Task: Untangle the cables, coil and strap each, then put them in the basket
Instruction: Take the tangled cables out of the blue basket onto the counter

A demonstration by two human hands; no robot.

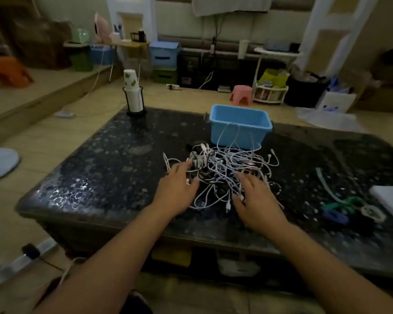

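**Both hands on the tangle**

On the dark speckled table (104, 177) lies a knot of white and black cables (222, 171), just in front of the blue basket (241, 125). Left hand (177, 191) and right hand (256, 200) rest on the pile's near edges, fingers straight and spread, gripping nothing. Coloured straps (340, 207) lie well to the right

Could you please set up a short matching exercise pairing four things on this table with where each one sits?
Things:
1. basket
2. cable tangle
3. cup holder
4. straps

Places:
A. far left part of the table
B. near right part of the table
C. just behind the tangle, one white cable looped up against its front wall
D. middle of the table, under both hands

Pairs: 1-C, 2-D, 3-A, 4-B
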